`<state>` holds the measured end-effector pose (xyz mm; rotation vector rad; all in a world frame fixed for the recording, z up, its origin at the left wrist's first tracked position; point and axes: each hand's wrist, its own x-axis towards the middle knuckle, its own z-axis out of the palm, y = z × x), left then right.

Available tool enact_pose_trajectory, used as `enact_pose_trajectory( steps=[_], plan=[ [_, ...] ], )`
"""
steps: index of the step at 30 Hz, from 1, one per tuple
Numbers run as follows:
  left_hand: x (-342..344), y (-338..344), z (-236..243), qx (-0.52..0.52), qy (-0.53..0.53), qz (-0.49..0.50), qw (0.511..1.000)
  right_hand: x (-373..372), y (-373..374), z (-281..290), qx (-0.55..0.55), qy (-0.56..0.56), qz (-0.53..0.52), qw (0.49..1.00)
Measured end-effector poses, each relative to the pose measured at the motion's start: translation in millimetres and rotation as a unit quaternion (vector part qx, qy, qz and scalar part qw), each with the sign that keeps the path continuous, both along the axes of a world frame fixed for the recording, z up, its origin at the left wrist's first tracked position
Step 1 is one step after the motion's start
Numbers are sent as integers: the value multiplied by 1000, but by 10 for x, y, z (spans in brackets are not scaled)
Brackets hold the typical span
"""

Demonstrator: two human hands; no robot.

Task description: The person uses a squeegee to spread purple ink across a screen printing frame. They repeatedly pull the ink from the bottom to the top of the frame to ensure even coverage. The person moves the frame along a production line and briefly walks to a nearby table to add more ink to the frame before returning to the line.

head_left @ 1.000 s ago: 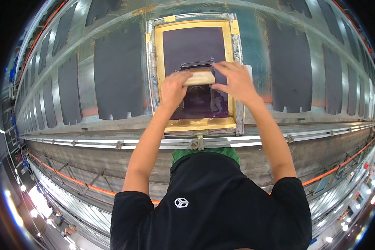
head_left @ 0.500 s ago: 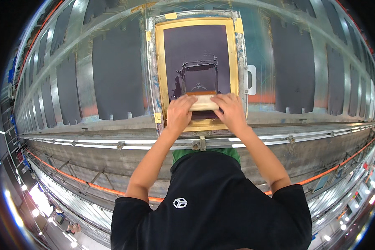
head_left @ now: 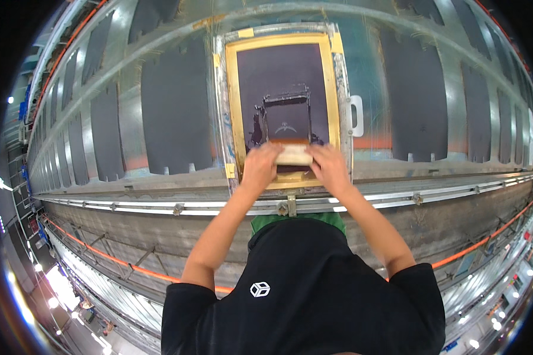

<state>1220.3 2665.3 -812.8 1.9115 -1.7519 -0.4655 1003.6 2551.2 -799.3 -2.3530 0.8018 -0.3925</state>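
Observation:
A squeegee with a pale wooden grip [head_left: 294, 155] and an orange-brown blade stands across the near part of a printing screen. My left hand [head_left: 259, 167] is closed around its left end, and my right hand [head_left: 330, 168] grips the right end. The screen's dark mesh [head_left: 281, 68] has a yellow taped border inside a worn metal frame [head_left: 341, 77]. Wet black ink [head_left: 286, 99] outlines a rectangle on the mesh beyond the blade. A small pale emblem [head_left: 285, 128] shows inside that rectangle. My fingertips are partly blurred.
Dark grey fabric pieces [head_left: 175, 109] lie along the long table on both sides of the screen. A white handle [head_left: 356, 116] sticks out from the frame's right side. A metal rail [head_left: 237, 206] runs along the table's near edge, close to my body.
Both hands have drawn the squeegee slightly toward me, showing more of the mesh around the emblem. The whole view has shifted a little as well.

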Motion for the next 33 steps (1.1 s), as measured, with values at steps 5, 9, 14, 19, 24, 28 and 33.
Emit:
enact_pose_trajectory(
  steps=[5,9,14,19,24,28,33],
  plan=[
    [-148,273,9,1,-15,23,1000,-408,-674,-109,121,-65,-84,987],
    [-184,295,-33,18,-15,19,1000,-235,-1407,-418,143,-80,-306,938],
    [-157,442,-120,-32,-11,15,999,14,-1633,-596,103,-93,-326,935],
    [-72,671,-12,-99,1,50,994,316,-1417,64,82,-67,-339,935],
    [791,1253,92,-81,-4,98,992,1342,-642,-150,37,-173,-307,935],
    [1785,1815,-40,-71,-31,103,992,2330,-12,-349,77,-171,-316,930],
    [2342,2112,-49,-46,-38,76,995,2805,294,-286,121,-112,-326,931]
  ],
)
